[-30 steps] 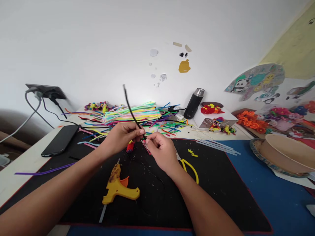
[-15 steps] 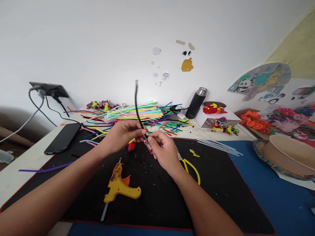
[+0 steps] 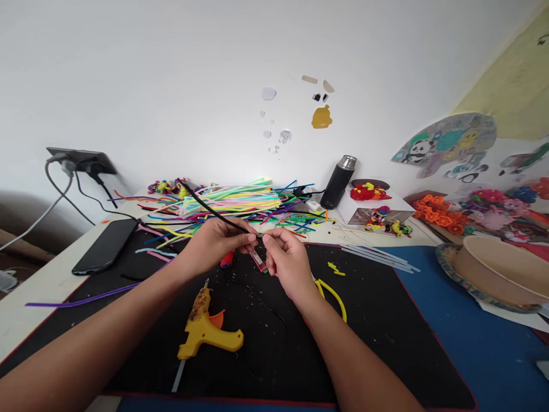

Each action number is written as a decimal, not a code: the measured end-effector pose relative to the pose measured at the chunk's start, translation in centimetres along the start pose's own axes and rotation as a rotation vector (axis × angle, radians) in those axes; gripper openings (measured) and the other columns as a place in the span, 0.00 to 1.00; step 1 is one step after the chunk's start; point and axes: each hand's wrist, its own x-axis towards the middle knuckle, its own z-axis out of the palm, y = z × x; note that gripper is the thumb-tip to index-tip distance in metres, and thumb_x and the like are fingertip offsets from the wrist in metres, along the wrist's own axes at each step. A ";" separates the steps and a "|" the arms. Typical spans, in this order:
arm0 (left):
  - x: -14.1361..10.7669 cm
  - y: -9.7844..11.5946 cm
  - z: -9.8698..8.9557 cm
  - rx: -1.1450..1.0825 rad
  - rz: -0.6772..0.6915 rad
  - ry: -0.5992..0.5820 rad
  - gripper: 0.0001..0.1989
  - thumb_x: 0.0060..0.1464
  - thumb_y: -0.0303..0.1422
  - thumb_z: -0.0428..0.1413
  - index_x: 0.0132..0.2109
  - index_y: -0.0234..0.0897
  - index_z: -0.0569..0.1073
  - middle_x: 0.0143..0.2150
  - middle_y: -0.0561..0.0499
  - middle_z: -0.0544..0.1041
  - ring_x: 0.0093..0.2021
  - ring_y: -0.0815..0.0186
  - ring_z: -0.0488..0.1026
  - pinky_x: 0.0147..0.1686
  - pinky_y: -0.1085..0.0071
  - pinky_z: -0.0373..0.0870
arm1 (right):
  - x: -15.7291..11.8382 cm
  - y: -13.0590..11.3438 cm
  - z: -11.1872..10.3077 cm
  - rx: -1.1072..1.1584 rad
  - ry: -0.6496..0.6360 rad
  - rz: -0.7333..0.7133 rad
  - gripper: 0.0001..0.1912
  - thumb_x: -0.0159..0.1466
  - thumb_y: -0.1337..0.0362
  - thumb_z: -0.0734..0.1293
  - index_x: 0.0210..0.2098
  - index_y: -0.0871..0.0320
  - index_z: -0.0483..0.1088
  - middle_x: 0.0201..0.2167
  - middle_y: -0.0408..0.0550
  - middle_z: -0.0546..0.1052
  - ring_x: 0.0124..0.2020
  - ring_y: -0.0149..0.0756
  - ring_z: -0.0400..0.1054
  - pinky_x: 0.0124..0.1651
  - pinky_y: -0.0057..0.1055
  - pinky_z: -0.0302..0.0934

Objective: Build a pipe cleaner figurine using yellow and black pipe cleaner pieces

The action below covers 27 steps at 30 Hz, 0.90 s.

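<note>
My left hand (image 3: 223,241) pinches a black pipe cleaner (image 3: 210,207), whose long free end slants up to the left. From under its fingers a small red case with a label (image 3: 258,261) hangs down to the right, a green tip at its lower end. My right hand (image 3: 286,257) is closed at the fingertips close beside the left one, near the black pipe cleaner's other end; what lies between its fingertips is too small to make out. Below the hands, a yellow glue gun (image 3: 212,332) lies on the black mat (image 3: 377,320).
Yellow-handled scissors (image 3: 337,294) lie right of my right wrist. Behind the hands is a pile of coloured pipe cleaners (image 3: 240,200). A phone (image 3: 105,246) rests at left, a black flask (image 3: 338,182) stands at the back, and a bowl (image 3: 506,266) sits at right.
The black pipe cleaner has swung from nearly upright to slanting left. The red case now hangs beneath my left hand, clear of my right fingers. The view has shifted slightly.
</note>
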 end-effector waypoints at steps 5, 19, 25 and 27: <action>0.1 -0.3 -0.3 0.019 -0.013 -0.008 0.19 0.46 0.48 0.73 0.34 0.36 0.81 0.28 0.48 0.83 0.29 0.61 0.80 0.32 0.68 0.78 | -0.1 0.1 -0.2 -0.110 -0.041 -0.016 0.14 0.66 0.51 0.68 0.37 0.55 0.69 0.15 0.32 0.64 0.13 0.27 0.54 0.18 0.26 0.46; -0.3 -0.3 -0.9 0.405 0.142 0.005 0.17 0.60 0.45 0.62 0.30 0.37 0.78 0.23 0.53 0.76 0.24 0.68 0.71 0.26 0.73 0.65 | -0.4 1.1 -0.2 -0.537 -0.084 -0.190 0.10 0.70 0.57 0.66 0.36 0.55 0.74 0.21 0.38 0.69 0.21 0.31 0.60 0.26 0.29 0.49; 0.0 0.1 -1.1 0.083 0.036 0.026 0.19 0.50 0.49 0.70 0.34 0.36 0.81 0.25 0.51 0.80 0.26 0.65 0.75 0.27 0.71 0.73 | -0.4 0.4 0.0 -0.170 -0.117 -0.018 0.14 0.68 0.50 0.67 0.41 0.55 0.71 0.18 0.34 0.68 0.15 0.29 0.58 0.19 0.26 0.51; 0.1 0.1 -1.2 0.040 0.015 0.035 0.19 0.47 0.47 0.72 0.36 0.36 0.82 0.26 0.50 0.81 0.26 0.65 0.76 0.28 0.71 0.73 | -0.3 0.2 0.0 -0.128 -0.101 -0.013 0.15 0.66 0.50 0.68 0.40 0.56 0.70 0.17 0.34 0.68 0.14 0.28 0.57 0.18 0.26 0.51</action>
